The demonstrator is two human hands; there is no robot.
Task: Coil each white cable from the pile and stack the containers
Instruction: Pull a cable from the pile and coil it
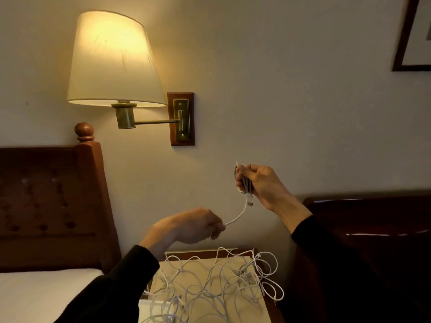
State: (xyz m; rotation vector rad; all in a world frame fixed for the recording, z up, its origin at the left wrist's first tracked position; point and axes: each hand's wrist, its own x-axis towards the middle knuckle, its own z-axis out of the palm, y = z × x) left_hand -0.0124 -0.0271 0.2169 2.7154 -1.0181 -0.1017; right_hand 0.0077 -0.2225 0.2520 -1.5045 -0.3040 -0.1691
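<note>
Holding a coiled white cable [245, 183] in its closed grip, the right hand [258, 185] is raised before the wall; one plug end dangles below the fist. A short free length runs down to the left hand [196, 226], whose fingers pinch it. Beneath both hands a tangled pile of white cables [217, 283] covers the tabletop [200, 299], too knotted to count. One lit wall lamp [114, 61] hangs above the headboard [51, 201]; a dark wooden piece [363, 229] stands right.
</note>
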